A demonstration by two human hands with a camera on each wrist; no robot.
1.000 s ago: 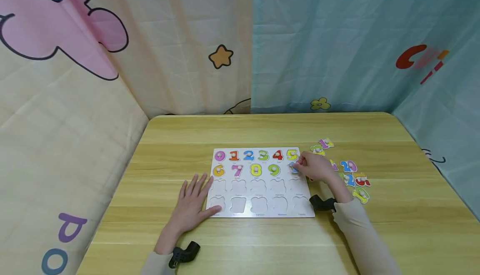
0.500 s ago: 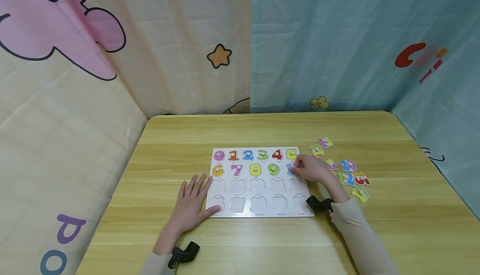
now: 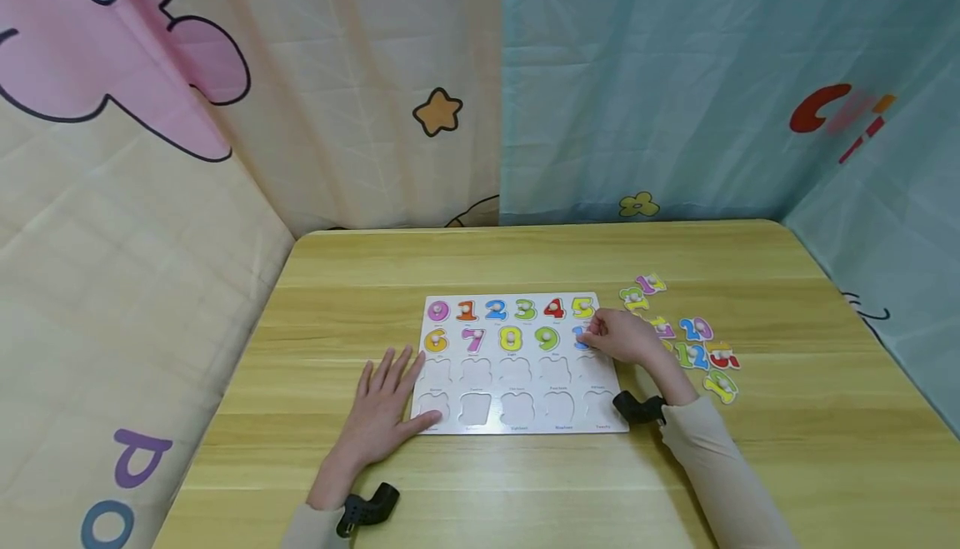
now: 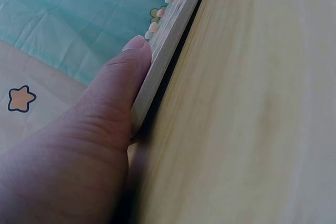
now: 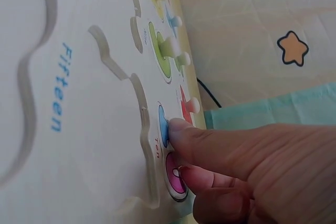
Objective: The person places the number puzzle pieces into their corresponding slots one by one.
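Note:
A white number puzzle board (image 3: 498, 362) lies on the table, its top rows filled with knobbed digits. My right hand (image 3: 628, 336) is at the board's right side, thumb and fingers pinching at the number 10 piece (image 5: 177, 178), blue and magenta. That piece lies at the spot labelled Ten; my fingers hide its knob. Spread flat, my left hand (image 3: 384, 407) rests at the board's left edge, its thumb lying on the lower left corner. In the left wrist view the thumb (image 4: 123, 74) presses along the board's edge.
Several loose number pieces lie right of the board, among them a 20 (image 3: 697, 331), a 12 (image 3: 692, 356) and a red-and-orange one (image 3: 723, 357). Empty recesses fill the board's two lower rows. Curtains hang behind the table (image 3: 510, 491).
My right hand has moved slightly left and down, and the number 10 piece has settled at its spot. Over the last half second little moves. The left hand stays still.

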